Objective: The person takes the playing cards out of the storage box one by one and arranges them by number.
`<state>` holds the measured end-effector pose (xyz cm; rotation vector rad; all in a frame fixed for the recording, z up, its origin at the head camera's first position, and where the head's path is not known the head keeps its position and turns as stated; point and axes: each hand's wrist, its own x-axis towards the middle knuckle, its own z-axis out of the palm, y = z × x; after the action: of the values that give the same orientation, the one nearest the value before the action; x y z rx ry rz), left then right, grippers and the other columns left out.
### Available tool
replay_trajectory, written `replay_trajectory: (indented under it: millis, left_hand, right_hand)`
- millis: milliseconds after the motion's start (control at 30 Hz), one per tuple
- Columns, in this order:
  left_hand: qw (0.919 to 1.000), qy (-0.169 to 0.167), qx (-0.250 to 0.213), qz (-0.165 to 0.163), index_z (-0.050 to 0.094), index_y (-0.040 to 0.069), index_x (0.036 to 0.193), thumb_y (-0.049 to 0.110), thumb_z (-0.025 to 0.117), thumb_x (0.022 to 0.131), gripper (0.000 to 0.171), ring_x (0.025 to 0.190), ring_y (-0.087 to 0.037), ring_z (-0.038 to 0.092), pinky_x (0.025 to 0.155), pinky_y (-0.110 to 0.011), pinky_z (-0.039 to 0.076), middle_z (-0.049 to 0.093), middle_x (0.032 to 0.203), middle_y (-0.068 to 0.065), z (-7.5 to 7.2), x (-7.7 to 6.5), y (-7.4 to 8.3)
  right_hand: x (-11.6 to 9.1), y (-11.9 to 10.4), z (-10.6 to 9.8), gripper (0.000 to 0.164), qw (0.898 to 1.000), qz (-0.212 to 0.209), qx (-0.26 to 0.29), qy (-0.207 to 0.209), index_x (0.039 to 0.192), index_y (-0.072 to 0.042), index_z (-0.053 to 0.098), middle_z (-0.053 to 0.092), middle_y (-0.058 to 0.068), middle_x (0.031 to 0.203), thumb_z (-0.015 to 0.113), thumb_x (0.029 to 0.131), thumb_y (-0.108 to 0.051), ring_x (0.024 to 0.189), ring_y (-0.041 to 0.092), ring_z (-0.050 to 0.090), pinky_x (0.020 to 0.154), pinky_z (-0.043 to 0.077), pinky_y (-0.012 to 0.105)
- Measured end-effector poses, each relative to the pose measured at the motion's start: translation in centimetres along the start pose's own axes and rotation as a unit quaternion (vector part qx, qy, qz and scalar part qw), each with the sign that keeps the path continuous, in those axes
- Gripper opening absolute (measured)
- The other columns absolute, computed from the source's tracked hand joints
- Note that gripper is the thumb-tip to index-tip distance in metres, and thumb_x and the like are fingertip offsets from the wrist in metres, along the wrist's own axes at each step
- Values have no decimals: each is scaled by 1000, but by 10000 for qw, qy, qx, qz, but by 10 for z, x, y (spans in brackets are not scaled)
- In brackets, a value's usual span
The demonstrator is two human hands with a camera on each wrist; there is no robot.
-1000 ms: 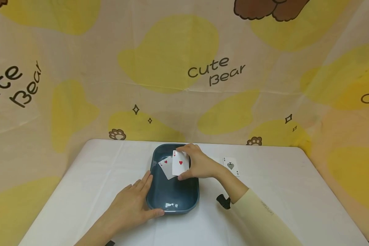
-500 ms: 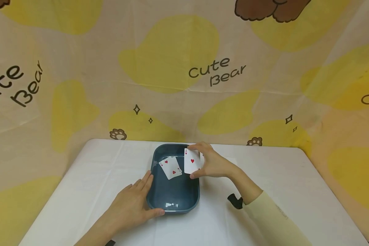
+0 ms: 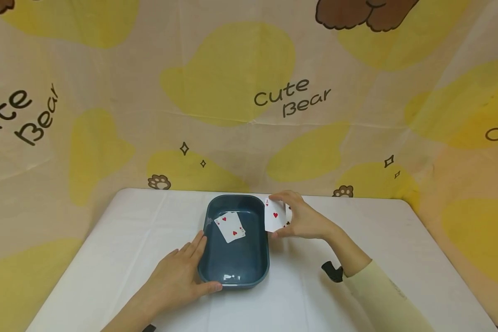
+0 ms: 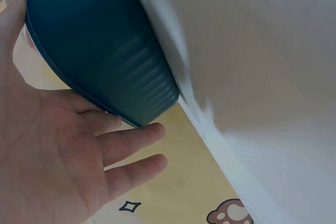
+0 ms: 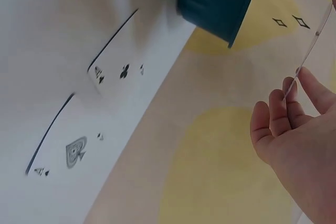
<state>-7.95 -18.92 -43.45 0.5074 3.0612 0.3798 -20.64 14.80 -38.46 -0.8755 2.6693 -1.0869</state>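
A deep dark-blue dish stands on the table. Inside it lies a two of hearts, with the edge of another card showing beneath. My left hand rests against the dish's left side, fingers fairly straight along the wall and thumb on the near rim. Between thumb and fingers my right hand pinches an ace of hearts by its top and bottom edges, just beyond the dish's right rim. In the right wrist view that card is edge-on. An ace of clubs lies below, mostly hidden in the head view.
On the table beside the clubs card lies an ace of spades, hidden by the right hand in the head view. A white cloth covers the table. Behind its far edge hangs a yellow-patterned curtain. A black strap shows at the right wrist.
The right hand has carried the ace of hearts rightward, from over the two of hearts to past the dish's right rim, uncovering the two. The left hand and dish stay put.
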Motion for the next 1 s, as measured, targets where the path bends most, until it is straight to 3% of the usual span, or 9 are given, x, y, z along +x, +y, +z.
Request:
replay_trajectory:
  millis: [300, 633, 1000]
  left_hand:
    - [10000, 25, -38, 24, 38, -3, 159, 78, 72, 80, 118, 136, -45, 54, 108, -63, 45, 33, 168, -17, 0, -1, 0]
    - [10000, 61, -6, 30, 38, -3, 160, 80, 69, 81, 119, 136, -45, 55, 108, -63, 45, 32, 168, -16, 0, -1, 0]
    - [10000, 20, -21, 21, 37, -3, 160, 78, 71, 80, 118, 136, -45, 55, 108, -63, 46, 32, 168, -16, 1, -1, 0]
  right_hand:
    - [-10, 18, -13, 93, 9997, 166, -85, 126, 151, -10, 52, 50, 5, 148, 98, 71, -26, 131, 29, 46, 105, 47, 54]
    - [-21, 41, -29, 93, 9986, 433, -237, 213, 152, -6, 50, 48, 12, 151, 96, 73, -19, 134, 35, 45, 107, 45, 62]
    - [-40, 71, -46, 92, 9974, 608, -244, 307, 151, -2, 49, 47, 16, 151, 95, 73, -21, 135, 37, 45, 108, 43, 63]
